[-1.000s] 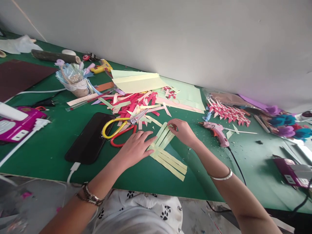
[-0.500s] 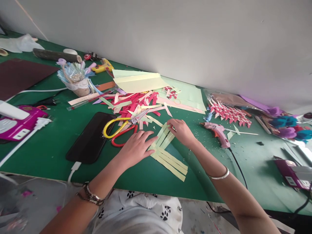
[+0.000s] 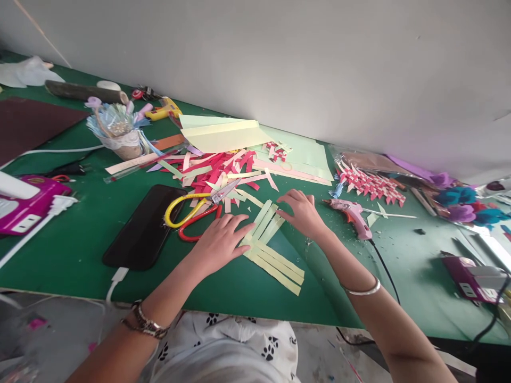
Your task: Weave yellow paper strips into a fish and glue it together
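Pale green and yellow paper strips [image 3: 279, 264] lie on the green table in a V, woven together at their left corner. My left hand [image 3: 224, 238] rests beside that corner, fingers spread, its thumb and fingertips touching the woven part. Just off the far ends of the green strips [image 3: 264, 222] is my right hand [image 3: 302, 213], its fingers parted and bent, with nothing visible in them. Left of my left hand lie scissors [image 3: 199, 207] with one yellow and one red handle, partly on a pile of red and pink paper strips [image 3: 215, 171].
A black phone [image 3: 146, 227] with a white cable lies at left. A pink glue gun [image 3: 351, 213] lies at right, near a red-and-white woven paper piece [image 3: 371, 183]. Light green and yellow sheets [image 3: 223, 135] lie at the back. Purple power strips [image 3: 475, 282] stand at both sides.
My right hand has let go of the far ends of the green strips and drawn slightly away, its fingers opening. My left hand keeps its place at the woven corner.
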Demonstrator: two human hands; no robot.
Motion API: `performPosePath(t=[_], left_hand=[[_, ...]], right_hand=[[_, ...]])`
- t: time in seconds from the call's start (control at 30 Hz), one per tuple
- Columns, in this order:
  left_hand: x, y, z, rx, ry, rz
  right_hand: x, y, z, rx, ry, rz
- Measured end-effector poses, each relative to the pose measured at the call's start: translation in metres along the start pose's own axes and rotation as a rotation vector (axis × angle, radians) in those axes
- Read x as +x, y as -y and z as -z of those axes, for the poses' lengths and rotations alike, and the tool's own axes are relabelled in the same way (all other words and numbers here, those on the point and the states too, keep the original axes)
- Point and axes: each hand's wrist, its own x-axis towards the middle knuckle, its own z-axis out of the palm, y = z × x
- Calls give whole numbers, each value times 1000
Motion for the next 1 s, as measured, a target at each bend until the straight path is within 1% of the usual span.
performPosePath(t=[0.2,0.4,0.47,0.57,0.6,0.67,0.73,0.8,0.9,1.0], left_hand=[[0,0,-1,38,15,-5],[-1,2,-2,34,24,-7],[-1,2,-2,28,18,-7],[-1,2,-2,27,13,-6],[-1,2,-3,30,12,-6],[-1,2,-3,39,9,-5],[-2,2,-4,47,6,-8],[-2,2,-5,52,3,-13],[-2,2,-6,52,-6,-19],[-1,2,-5,48,-16,-23]], right_hand=[[11,5,-4,-16,46,-9],[21,5,-2,-57,54,-27],[21,6,0,-80,36,-39],[15,9,5,-76,-30,-49],[12,11,7,-65,-48,-31],[1,15,10,-49,-46,51],[-10,20,11,-44,-9,154],[-20,24,10,-42,32,219],[-28,26,7,-63,61,242],[-28,24,4,-116,62,238]])
